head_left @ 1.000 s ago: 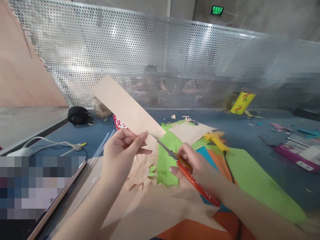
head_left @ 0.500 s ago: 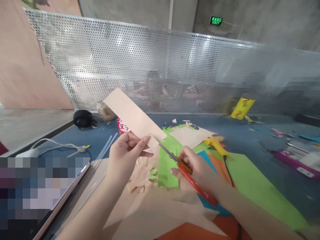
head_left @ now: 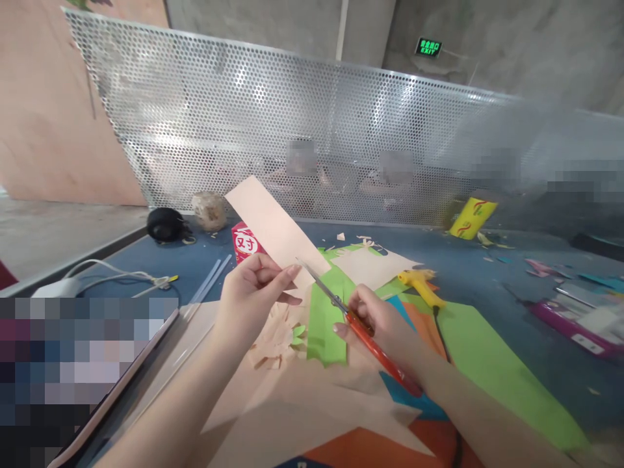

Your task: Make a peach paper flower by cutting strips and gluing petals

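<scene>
Between the thumb and fingers of my left hand (head_left: 260, 283) is a long strip of pale peach paper (head_left: 275, 224), slanting up to the left. My right hand (head_left: 375, 318) is closed around the red handles of a pair of scissors (head_left: 336, 300). The blades point up and left, their tip at the lower end of the strip near my left thumb; whether they touch the paper I cannot tell. Below my hands lie a green paper strip (head_left: 325, 335) and a peach paper flower (head_left: 275, 335) with small green leaves (head_left: 298, 335).
A yellow glue gun (head_left: 422, 286) with a black cord lies right of my right hand, by green paper (head_left: 507, 364). A purple tool case (head_left: 575, 328) stands farther right. At left are a pixelated screen (head_left: 88, 370), a white cable (head_left: 117, 273) and a red box (head_left: 245, 242).
The peach strip has swung slightly steeper and its far end has moved to the right, uncovering more of the red box. The whole view has shifted a little; both grips stay the same.
</scene>
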The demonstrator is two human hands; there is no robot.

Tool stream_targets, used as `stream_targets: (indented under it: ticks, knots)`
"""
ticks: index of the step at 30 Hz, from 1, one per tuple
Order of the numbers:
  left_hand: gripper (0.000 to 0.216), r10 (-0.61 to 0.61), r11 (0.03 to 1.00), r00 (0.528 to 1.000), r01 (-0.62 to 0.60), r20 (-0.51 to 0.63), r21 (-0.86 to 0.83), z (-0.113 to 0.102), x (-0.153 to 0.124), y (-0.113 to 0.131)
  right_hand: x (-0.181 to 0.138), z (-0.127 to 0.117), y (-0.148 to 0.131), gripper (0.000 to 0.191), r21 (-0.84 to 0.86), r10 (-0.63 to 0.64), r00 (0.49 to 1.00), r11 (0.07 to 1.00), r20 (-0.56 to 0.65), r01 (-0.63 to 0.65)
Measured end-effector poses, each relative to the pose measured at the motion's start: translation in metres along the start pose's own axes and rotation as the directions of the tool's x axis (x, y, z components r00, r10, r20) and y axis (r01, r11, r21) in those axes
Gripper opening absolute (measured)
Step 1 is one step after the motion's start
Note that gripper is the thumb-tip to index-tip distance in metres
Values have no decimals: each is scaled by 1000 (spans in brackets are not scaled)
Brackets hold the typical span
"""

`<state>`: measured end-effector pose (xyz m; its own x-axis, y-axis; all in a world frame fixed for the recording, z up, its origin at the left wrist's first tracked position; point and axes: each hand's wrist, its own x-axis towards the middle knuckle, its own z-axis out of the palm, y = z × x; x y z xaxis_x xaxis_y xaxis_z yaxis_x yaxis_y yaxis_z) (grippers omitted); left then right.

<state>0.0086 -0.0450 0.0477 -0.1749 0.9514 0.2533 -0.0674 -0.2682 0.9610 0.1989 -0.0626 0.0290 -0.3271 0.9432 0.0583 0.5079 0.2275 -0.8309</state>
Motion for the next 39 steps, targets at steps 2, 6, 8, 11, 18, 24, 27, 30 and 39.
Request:
stream_targets:
  ticks: [2, 6, 8, 11, 18, 24, 27, 30, 39]
  knots:
    - [27, -6, 1000, 1000, 6, 5, -1, -1, 0, 0, 0, -1, -2, 32, 2, 15, 1000, 1000, 4, -15]
    - [22, 8, 998, 999, -5, 48, -64, -2, -2, 0, 0, 0, -1, 33, 13, 26, 1000, 1000, -3, -25]
    - [20, 28, 996, 999, -25, 29, -81, -2, -2, 1, 1, 2, 0, 34, 17, 21, 999, 1000, -33, -20]
    - [19, 42, 997, 998, -45, -39, -67, -2, 0, 1, 2, 4, 2, 35, 23, 24, 998, 999, -59, -23]
    - [18, 41, 996, 996, -47, -82, -80, -4, 5, -2, 0, 4, -1, 37, 23, -2, 999, 1000, -41, 3]
    - [17, 55, 991, 995, -64, -81, -120, -6, 9, -3, -1, 4, -2, 36, 27, 13, 999, 1000, -41, -12]
    - [16, 94, 993, 992, -100, -87, -64, -5, 8, -2, -1, 5, -2, 35, 34, 3, 1000, 999, -31, -2]
    - [15, 154, 987, 983, -148, -97, 62, -6, 6, -1, -1, 5, -1, 35, 61, -6, 1000, 998, -13, 7]
    - [29, 128, 987, 990, -132, -53, -91, -8, 7, -3, -1, 1, -2, 33, 36, 13, 999, 999, 47, -15]
